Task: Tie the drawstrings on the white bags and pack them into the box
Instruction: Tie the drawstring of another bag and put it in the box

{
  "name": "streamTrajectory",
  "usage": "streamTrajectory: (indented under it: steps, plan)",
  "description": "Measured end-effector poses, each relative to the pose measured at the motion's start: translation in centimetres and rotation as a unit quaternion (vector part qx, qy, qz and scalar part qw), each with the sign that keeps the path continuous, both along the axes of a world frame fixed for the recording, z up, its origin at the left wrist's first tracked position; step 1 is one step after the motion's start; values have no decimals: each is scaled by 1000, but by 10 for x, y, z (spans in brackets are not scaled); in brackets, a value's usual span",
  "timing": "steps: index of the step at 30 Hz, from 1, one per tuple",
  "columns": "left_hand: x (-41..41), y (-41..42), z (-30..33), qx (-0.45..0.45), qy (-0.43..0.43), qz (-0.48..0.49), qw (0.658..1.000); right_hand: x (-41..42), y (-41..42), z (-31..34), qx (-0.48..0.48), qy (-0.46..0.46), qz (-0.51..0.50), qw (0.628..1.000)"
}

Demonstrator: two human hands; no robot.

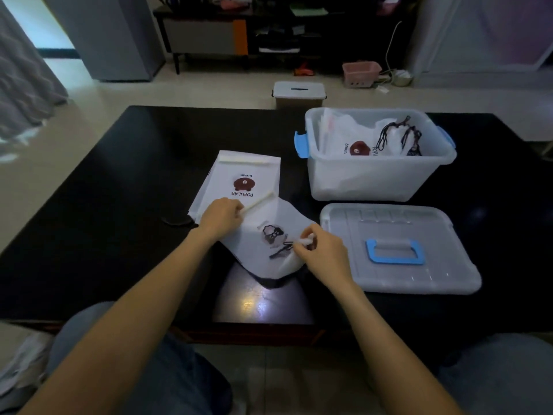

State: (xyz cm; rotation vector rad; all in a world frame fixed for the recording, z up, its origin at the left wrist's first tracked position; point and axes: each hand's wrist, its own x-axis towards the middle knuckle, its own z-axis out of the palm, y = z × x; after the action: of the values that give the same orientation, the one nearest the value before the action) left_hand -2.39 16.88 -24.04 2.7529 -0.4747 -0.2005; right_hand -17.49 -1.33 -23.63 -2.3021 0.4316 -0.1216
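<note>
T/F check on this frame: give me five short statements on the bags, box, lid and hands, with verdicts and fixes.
1. The box is open. True.
2. The lid lies left of the bag stack. False: it lies to its right, in front of the box.
3. Both hands grip the same white bag: left hand, right hand. True.
4. The box is empty. False: bags with black drawstrings lie inside.
5. The lid's handle is red. False: blue.
</note>
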Motion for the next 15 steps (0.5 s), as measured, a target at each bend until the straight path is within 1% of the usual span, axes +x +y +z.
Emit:
streamTrajectory:
  steps: [2, 4, 5, 7, 8, 10, 13, 15]
  plan:
    - [-6, 7, 5, -50, -21, 19, 998, -5, -9, 6, 95, -32, -15, 995]
    - [-17, 16, 15, -127, -35, 45, 990, -14, -22, 16, 151, -73, -34, 985]
    - [-23, 19, 21, -188, -27, 57, 980, -18, -29, 21, 174, -97, -42, 979]
    - [-36, 19, 41, -314, 8, 69, 947, -24, -43, 38, 204, -147, -49, 967]
    - [-40, 14, 54, -360, 27, 63, 930, -23, -51, 49, 205, -174, -51, 962]
    - [-43, -2, 77, -401, 34, 42, 914, -17, -67, 70, 202, -230, -53, 950]
    - [-34, -38, 106, -425, -11, 25, 905, 5, -99, 102, 172, -315, -72, 931]
    - [-22, -68, 122, -446, -34, 12, 894, 27, -126, 120, 111, -366, -95, 919]
